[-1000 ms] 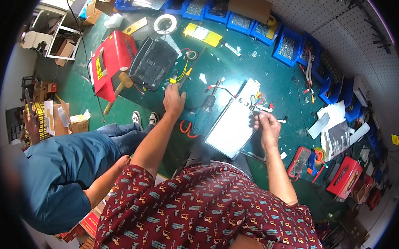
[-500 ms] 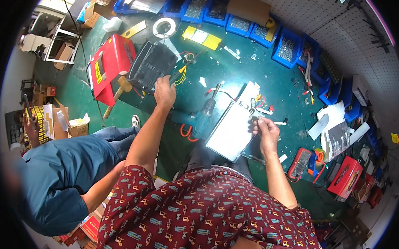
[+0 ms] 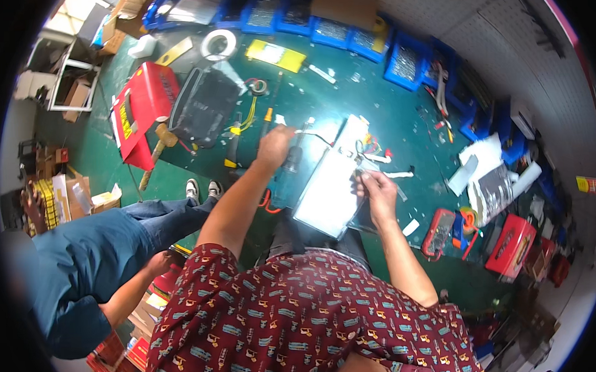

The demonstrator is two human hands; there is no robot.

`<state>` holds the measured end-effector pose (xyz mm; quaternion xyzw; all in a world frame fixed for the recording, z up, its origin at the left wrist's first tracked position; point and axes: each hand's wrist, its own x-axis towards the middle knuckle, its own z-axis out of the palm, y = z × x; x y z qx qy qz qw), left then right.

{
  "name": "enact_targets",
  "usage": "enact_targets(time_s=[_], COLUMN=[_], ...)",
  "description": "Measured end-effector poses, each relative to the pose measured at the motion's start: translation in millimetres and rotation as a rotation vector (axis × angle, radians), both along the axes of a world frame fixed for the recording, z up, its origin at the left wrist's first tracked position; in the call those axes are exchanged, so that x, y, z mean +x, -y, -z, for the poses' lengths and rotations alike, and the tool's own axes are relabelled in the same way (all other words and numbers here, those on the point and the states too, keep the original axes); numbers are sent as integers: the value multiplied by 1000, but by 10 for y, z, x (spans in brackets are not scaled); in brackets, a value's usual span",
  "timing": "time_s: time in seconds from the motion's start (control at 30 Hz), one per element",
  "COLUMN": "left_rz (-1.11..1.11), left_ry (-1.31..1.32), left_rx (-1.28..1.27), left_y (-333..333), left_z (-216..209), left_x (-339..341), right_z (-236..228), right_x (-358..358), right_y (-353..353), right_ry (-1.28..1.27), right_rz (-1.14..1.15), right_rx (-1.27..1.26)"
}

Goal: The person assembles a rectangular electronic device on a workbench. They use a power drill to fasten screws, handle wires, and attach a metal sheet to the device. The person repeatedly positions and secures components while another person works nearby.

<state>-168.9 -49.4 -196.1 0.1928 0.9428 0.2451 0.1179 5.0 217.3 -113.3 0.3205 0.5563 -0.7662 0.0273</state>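
My left hand (image 3: 276,147) is over the table beside a teal power drill (image 3: 289,176), its fingers blurred and partly turned away. A screwdriver (image 3: 268,117) with a yellow and dark handle lies close to that hand; whether they touch cannot be told. In front of me rests a flat white panel-like box (image 3: 328,188), tilted, with red, yellow and white wires (image 3: 371,148) at its far right corner. At its right edge my right hand (image 3: 379,190) is closed in a pinch. A small dark thing shows at its fingertips, too small to name.
A black case (image 3: 206,107), red metal box (image 3: 149,99) and mallet (image 3: 153,152) stand left. Blue bins (image 3: 405,61) of small hardware line the back. A red multimeter (image 3: 438,233) lies right. Another person (image 3: 108,251) is at left.
My left hand has moved right, from beside the black case to near the drill. My right hand stays pinched by the white box. The view has shifted slightly.
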Motion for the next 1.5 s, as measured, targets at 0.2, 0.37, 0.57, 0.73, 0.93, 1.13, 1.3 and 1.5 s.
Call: enact_targets(time_s=[0.2, 0.37, 0.57, 0.73, 0.93, 1.13, 1.3, 1.5], left_rz=[83, 41, -185, -216, -71, -101, -342, -462], left_ry=[-21, -17, 6, 286, 214, -16, 141, 287], left_rx=[-131, -222, -37, 621, 751, 580, 627, 540], left_y=[124, 135, -56, -462, -1201, -1205, -1076, -1032], left_z=[42, 95, -237, -333, -742, -719, -485, -557], left_x=[-87, -119, -51, 427, 787, 905, 1036, 1101], right_z=[111, 96, -3, -134, -134, -85, 464, 677], right_x=[-136, -305, -603, -794, -777, -750, -973, -1517], right_y=[-70, -84, -355, -492, -449, -562, -1059, -856], right_ry=[30, -20, -47, -44, -110, -105, 52, 26], right_rz=[-98, -172, -70, -138, -440, -373, -244, -631], right_rx=[208, 347, 137, 72, 232, 375, 691, 1078])
